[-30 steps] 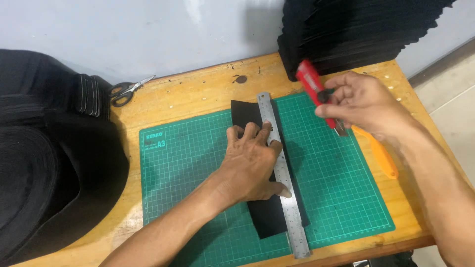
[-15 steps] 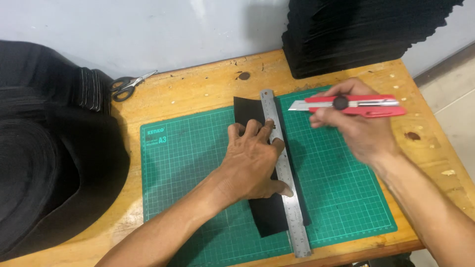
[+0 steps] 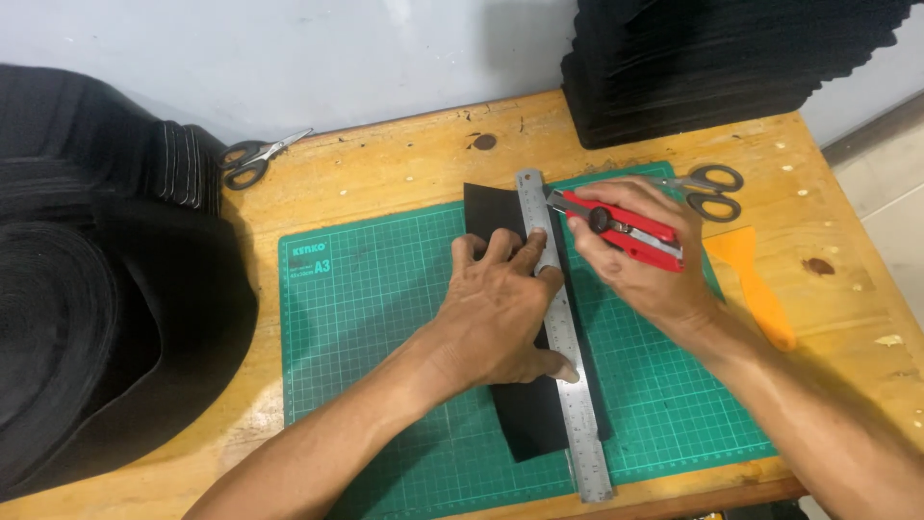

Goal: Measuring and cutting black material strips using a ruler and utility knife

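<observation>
Left hand (image 3: 500, 308) flat, fingers spread, pressing the long steel ruler (image 3: 566, 337) down onto the black strip of sheet material (image 3: 525, 414). It grips nothing, only clamps. Right hand (image 3: 640, 255) is closed around the red snap-blade utility knife (image 3: 621, 223).

Change over the last second: the knife was up near the dark stack, then level above the ruler; now its tip sits at the ruler's far end, against the right edge. My read: the blade is set for a pull along the ruler, cut not started. Ruler and left hand are unchanged.

Materials:
- Black strip: matte, thin, limp-looking, lies diagonal on the green gridded cutting mat (image 3: 385, 318), a narrow sliver showing right of the ruler.
- Mat rests on the knotty wooden table (image 3: 385, 183).
- Orange plastic scraper (image 3: 756, 284) and grey-handled scissors (image 3: 712, 188) lie just right of the knife hand.
- Second pair of scissors (image 3: 252, 162) at far left.
- Big black fabric roll (image 3: 87, 318) at left; stack of black cut sheets (image 3: 712, 58) at the far edge.
</observation>
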